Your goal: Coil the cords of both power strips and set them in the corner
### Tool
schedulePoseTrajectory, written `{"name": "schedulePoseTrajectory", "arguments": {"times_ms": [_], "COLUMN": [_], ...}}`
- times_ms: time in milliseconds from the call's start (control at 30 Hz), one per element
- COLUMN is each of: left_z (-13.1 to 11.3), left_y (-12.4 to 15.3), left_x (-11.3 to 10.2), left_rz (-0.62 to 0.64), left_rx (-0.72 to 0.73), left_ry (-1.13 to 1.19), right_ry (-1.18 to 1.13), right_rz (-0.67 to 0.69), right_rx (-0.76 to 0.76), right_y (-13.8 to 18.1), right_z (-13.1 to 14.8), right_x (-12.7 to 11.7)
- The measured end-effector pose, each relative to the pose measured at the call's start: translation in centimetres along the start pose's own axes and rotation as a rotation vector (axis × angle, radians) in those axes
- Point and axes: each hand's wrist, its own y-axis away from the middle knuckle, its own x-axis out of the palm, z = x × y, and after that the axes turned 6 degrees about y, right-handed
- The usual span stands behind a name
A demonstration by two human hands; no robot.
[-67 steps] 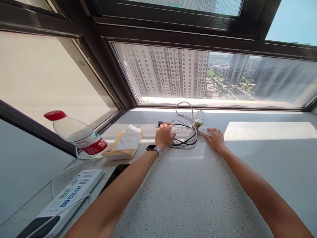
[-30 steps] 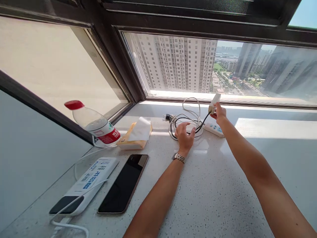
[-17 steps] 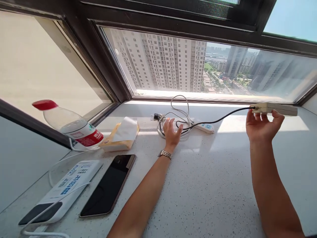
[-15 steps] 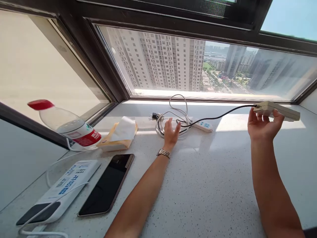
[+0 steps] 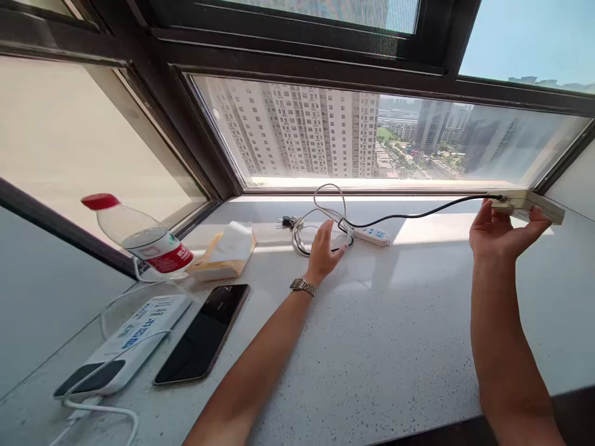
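While the speckled sill (image 5: 395,334) spreads wide on my side of the power strip (image 5: 370,235) and off to its right toward the side wall (image 5: 579,186), the window frame (image 5: 297,69) bounds it close behind the strip. The sill's near edge cuts across on my side, well to the strip's right. Room is tighter well left of the strip, where the phone (image 5: 204,334), power bank (image 5: 134,337), tissue pack (image 5: 225,257) and bottle (image 5: 149,244) sit together.

The beige box (image 5: 525,201) is off to the right of the strip, held up above the sill. Its long axis runs roughly crosswise, the right end tipped a little lower; its cord end points left, toward the strip. From that end the black cord (image 5: 409,216) dips to the coiled cables (image 5: 301,248) just left of the strip.

My right hand (image 5: 504,235) grips the box from below, wrist bent back, fingers underneath, thumb on the near side. My left hand (image 5: 323,251) reaches forward at the coil, left of the strip, fingers spread loose and thumb stretched away; whether the fingertips press on a cable, I cannot tell.
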Motion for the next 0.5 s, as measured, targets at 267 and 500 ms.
{"name": "schedulePoseTrajectory", "arguments": {"times_ms": [267, 500], "left_z": [-4.3, -4.2], "left_y": [4.0, 6.0], "left_x": [-0.2, -2.2], "left_rz": [0.009, -0.078], "left_rx": [-0.124, -0.584], "left_ry": [0.096, 0.503], "right_ry": [0.396, 0.603], "right_rz": [0.069, 0.165], "right_rx": [0.414, 0.408], "right_y": [-0.4, 2.0], "right_z": [-6.6, -9.0], "right_x": [-8.3, -13.4]}}
